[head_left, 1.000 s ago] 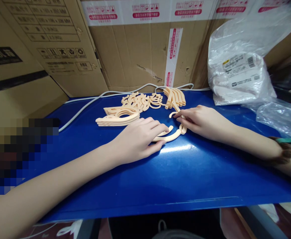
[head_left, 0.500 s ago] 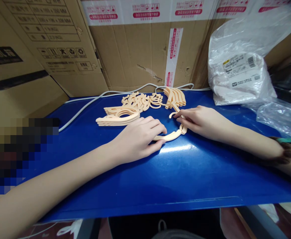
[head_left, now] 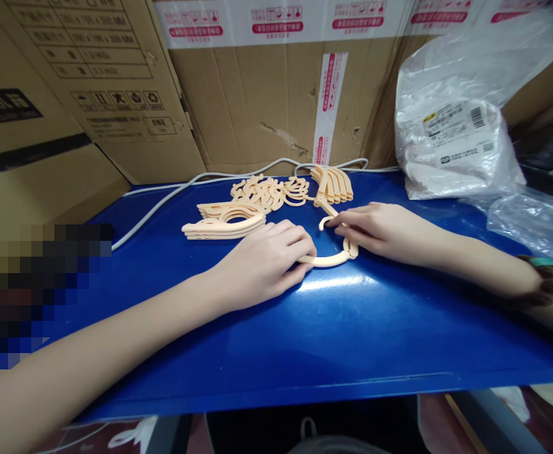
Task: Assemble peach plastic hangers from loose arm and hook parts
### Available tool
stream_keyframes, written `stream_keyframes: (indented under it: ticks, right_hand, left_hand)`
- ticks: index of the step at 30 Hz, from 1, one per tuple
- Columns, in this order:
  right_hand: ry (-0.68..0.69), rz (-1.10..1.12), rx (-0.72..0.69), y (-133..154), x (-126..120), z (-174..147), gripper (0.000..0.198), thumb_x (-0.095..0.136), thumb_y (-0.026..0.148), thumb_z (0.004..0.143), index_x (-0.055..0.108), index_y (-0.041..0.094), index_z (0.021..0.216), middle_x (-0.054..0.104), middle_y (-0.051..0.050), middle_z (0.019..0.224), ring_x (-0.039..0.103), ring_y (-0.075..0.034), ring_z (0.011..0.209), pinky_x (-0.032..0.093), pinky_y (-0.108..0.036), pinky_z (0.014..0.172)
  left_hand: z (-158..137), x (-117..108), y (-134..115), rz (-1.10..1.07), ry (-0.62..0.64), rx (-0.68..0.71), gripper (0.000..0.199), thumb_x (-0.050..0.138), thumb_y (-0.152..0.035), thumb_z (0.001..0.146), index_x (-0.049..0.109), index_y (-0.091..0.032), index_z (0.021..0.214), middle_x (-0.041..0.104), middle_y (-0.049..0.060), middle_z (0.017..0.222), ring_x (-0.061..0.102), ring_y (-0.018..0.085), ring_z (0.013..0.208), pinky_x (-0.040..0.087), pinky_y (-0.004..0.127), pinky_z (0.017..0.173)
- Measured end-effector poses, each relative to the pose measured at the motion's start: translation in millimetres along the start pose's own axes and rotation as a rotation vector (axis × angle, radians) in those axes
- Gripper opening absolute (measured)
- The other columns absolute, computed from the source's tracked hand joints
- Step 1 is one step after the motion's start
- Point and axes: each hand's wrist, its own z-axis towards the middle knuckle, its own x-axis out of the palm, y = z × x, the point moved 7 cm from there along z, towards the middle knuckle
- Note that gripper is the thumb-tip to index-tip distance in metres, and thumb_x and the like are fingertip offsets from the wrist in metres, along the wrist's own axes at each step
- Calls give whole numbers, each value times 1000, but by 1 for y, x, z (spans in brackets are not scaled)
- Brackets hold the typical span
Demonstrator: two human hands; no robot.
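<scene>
A cream plastic folding hanger (head_left: 329, 260) lies between my hands, bent at its joint, with a small curved hook (head_left: 323, 223) at the upper left. My left hand (head_left: 271, 261) pinches the end of its lower arm between thumb and fingers. My right hand (head_left: 375, 228) is closed around the hook and the upper part near the joint; its fingers partly hide these. Behind my left hand is a stack of hanger pieces (head_left: 226, 228). Beyond it lie a pile of loose hooks (head_left: 271, 192) and a row of curved hanger arms (head_left: 335, 184).
The blue table (head_left: 276, 353) runs back to cardboard boxes (head_left: 257, 94). A white cable (head_left: 162, 192) trails along its rear. At the right stand a white plastic parcel (head_left: 456, 139) and clear plastic wrap (head_left: 536, 221).
The hanger's lower arm has turned slightly, its curve now facing differently, and the hook has shifted a little to the left. Both hands have stayed nearly in place.
</scene>
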Motion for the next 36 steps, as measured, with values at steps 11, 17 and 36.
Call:
stream_keyframes:
  ticks: [11,17,36]
  right_hand:
    - [43,75,-188,22,-1,-3,31,36,30,100,62,20,113,71,-5,99,65,-19,84,45,-31,76]
    - [41,80,-180,21,-1,-3,29,37,30,100,61,21,115,70,-4,103,65,-18,85,45,-30,77]
    - [6,60,-179,23,-1,-3,29,38,31,100,61,19,110,70,-5,97,64,-19,82,43,-31,75]
  left_hand:
    - [0,-2,0,100,-68,26,21,44,-24,100,62,-16,105,64,6,107,55,21,97,40,35,83]
    - [0,-5,5,90,-83,-46,15,50,-25,97,59,-16,102,63,6,101,53,20,90,40,33,79]
    - [-2,0,13,10,-4,-196,22,51,-36,96,55,-16,104,62,5,102,56,21,93,41,34,82]
